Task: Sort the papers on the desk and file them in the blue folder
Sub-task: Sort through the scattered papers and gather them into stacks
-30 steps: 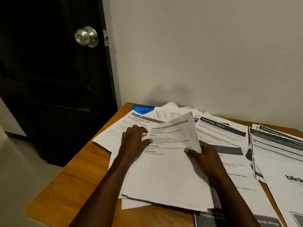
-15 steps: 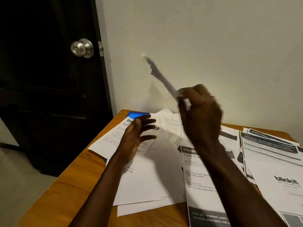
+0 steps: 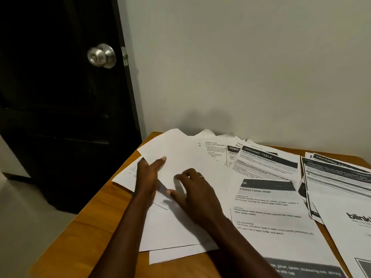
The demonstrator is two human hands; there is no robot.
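Note:
A white sheet, blank side up, lies on the left pile of papers at the desk's far left corner. My left hand pinches its left edge, thumb on top and fingers underneath. My right hand rests on the same sheet with fingers spread and holds nothing. More printed papers fan out to the right: a "Dressing Table" page and a "Honey Lemon Water" page. The blue folder is hidden under the pile.
The wooden desk stands against a pale wall, with its left edge beside a dark door and its knob. A second stack with a "blinkit" page lies at the right. Bare wood shows at the front left.
My right hand lifted a printed sheet off the pile, turned it over in the air and laid it blank side up. That sheet now covers the blue folder's corner.

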